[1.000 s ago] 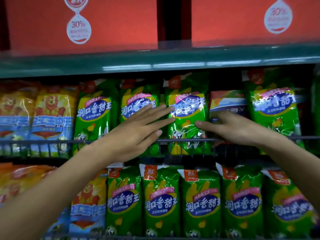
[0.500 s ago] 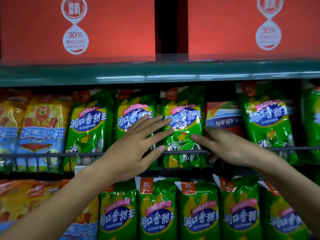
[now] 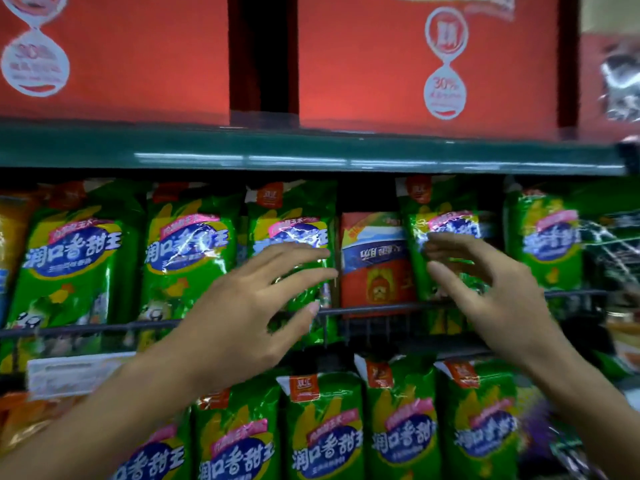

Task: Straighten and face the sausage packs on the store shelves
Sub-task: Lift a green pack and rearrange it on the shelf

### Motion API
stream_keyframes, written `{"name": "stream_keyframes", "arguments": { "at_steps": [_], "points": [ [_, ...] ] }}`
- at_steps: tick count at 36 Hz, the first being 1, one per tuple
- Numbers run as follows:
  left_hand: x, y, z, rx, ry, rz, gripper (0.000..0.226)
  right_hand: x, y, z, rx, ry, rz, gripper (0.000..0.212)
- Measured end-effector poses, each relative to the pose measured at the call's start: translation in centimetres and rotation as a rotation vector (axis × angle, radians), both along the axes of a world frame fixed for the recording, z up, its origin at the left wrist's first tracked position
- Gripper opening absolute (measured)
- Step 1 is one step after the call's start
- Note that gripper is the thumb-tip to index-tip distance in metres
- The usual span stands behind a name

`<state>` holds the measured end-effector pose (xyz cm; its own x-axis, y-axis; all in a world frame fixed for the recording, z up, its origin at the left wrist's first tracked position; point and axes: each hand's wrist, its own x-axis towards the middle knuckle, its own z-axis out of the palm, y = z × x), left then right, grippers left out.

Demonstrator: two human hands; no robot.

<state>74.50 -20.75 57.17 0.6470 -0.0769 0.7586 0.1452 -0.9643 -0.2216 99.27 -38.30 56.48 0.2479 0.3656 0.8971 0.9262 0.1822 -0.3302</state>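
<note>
Two bare forearms enter below the wire rail (image 3: 381, 308) of the shelf; no sleeve, watch, ring or glove shows on either; the left hand (image 3: 242, 317) has slender fingers with short, plain, unpainted nails, one pale nail tip showing just under the rail; the right hand (image 3: 491, 289) is likewise bare, its nails short and unvarnished; motion blur softens both wrists.

Green shelf edge (image 3: 311, 152) carried red cartons (image 3: 381, 64). Below, wire-railed shelf (image 3: 381, 308) held upright green sausage packs (image 3: 72, 258), one red pack (image 3: 375, 261) upside down among them. Lower row of green packs (image 3: 325, 427) stood beneath.
</note>
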Motion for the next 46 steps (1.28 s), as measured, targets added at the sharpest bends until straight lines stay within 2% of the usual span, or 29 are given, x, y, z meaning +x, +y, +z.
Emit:
{"name": "stream_keyframes", "arguments": {
  "at_steps": [4,8,13,17,20,25,28,32,37,42,46],
  "points": [
    [4.5,-2.1,0.5,-0.182,0.029,-0.04,0.049,3.9,-2.1,-0.4,0.081,0.078,-0.134,0.05],
    [9.3,-3.5,1.5,-0.402,0.027,-0.048,0.062,6.6,-2.6,-0.2,-0.044,0.066,-0.235,0.054],
    [13.8,-3.9,2.4,-0.569,0.082,0.022,0.073,7.9,-2.3,0.3,-0.194,0.024,-0.322,0.057],
    [15.6,-3.8,2.2,-0.591,0.082,0.062,0.068,8.5,-1.6,0.9,-0.348,-0.007,-0.395,0.06],
    [16.3,-4.0,2.1,-0.618,0.056,0.037,0.064,8.8,-1.4,1.3,-0.284,0.029,-0.313,0.056],
    [15.5,-3.6,3.0,-0.643,-0.119,-0.045,0.063,8.6,-0.5,1.9,-0.151,0.062,-0.17,0.059],
    [14.4,-3.2,3.8,-0.659,-0.178,-0.018,0.065,7.8,0.7,2.7,-0.12,0.048,-0.135,0.058],
    [12.3,-2.5,4.5,-0.637,-0.154,0.077,0.069,6.6,2.3,2.6,-0.129,0.076,-0.056,0.058],
    [10.1,-2.3,3.8,-0.558,0.02,0.276,0.077,6.1,3.2,1.4,-0.26,0.03,0.046,0.074],
    [9.6,-2.8,3.5,-0.55,0.012,0.261,0.083,6.0,2.8,1.8,-0.279,0.032,0.063,0.078],
    [9.7,-2.8,3.0,-0.579,-0.052,0.243,0.079,6.1,2.3,2.0,-0.276,0.064,0.062,0.078]
  ]
}}
